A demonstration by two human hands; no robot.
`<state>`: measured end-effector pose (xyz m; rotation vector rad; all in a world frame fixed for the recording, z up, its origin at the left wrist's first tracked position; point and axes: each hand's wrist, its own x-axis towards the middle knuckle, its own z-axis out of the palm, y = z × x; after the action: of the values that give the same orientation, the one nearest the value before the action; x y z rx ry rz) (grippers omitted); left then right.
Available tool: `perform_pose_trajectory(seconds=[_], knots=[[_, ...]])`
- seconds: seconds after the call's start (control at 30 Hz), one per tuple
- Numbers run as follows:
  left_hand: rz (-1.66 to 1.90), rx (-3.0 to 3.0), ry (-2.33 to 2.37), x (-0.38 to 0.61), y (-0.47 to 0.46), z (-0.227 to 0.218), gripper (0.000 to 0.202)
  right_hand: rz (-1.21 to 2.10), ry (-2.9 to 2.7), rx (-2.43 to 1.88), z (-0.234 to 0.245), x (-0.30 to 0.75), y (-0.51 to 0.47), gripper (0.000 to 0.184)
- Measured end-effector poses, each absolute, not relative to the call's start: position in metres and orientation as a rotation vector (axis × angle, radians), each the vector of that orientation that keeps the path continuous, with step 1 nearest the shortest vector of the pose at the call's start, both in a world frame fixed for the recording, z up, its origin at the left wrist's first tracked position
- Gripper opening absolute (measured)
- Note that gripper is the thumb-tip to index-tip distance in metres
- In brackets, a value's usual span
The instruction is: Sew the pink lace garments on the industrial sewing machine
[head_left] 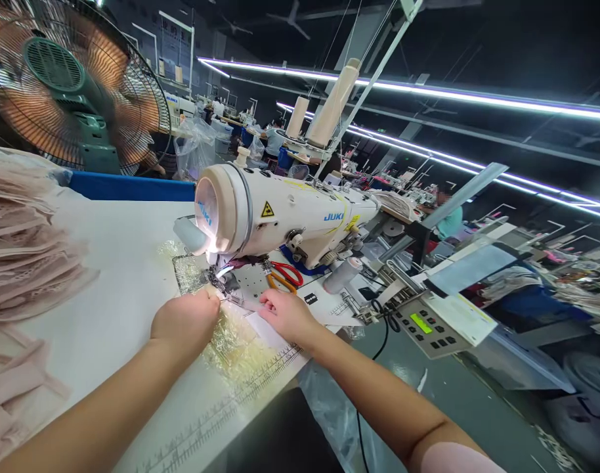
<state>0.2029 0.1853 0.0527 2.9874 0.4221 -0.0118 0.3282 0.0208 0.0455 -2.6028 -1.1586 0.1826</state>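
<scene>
A white JUKI sewing machine (pixel 275 207) stands in front of me, its lamp lit over the needle area. My left hand (pixel 186 323) is closed, thumb and finger pinched together right beside the presser foot (pixel 225 282); whatever they pinch is too small or hidden to name. To the right of the foot, my right hand (pixel 287 316) rests low at the machine bed with fingers curled in, and their grip is hidden. Behind it lie thread snips (pixel 286 276) with red and orange handles. Yellowish clear film (pixel 235 348) covers the table between my hands.
Pale pink fabric pieces (pixel 29 243) are heaped at the left. A large fan (pixel 78 92) stands behind them. A grey thread cone (pixel 343 274) and a control panel (pixel 428 330) sit at the right. A printed ruler (pixel 275 362) runs along the table's front edge. Other people work farther back.
</scene>
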Motion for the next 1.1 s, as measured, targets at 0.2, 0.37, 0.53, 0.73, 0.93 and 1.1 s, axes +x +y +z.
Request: perform_pose_trajectory(seconds=[0.2,0.37,0.53,0.73,0.93,1.1], knots=[[-0.07,3.13,0.481,0.203,0.189,0.054,0.027,0.157,-1.161,-2.401,0.034,0.316,0.03,0.013],[-0.064,3.111,0.491,0.204,0.191,0.055,0.028,0.176,-1.142,-2.372,0.035,0.314,0.032,0.014],[-0.152,3.13,0.517,0.204,0.189,0.059,0.029,0.169,-1.154,-2.379,0.037,0.316,0.028,0.013],[-0.098,3.176,0.502,0.203,0.188,0.055,0.029,0.104,-1.209,-2.378,0.037,0.314,0.032,0.011],[-0.097,3.213,0.535,0.204,0.185,0.055,0.031,0.071,-1.259,-2.4,0.038,0.311,0.042,0.01],[-0.108,3.19,0.541,0.205,0.187,0.054,0.03,0.058,-1.239,-2.43,0.038,0.314,0.039,0.01]])
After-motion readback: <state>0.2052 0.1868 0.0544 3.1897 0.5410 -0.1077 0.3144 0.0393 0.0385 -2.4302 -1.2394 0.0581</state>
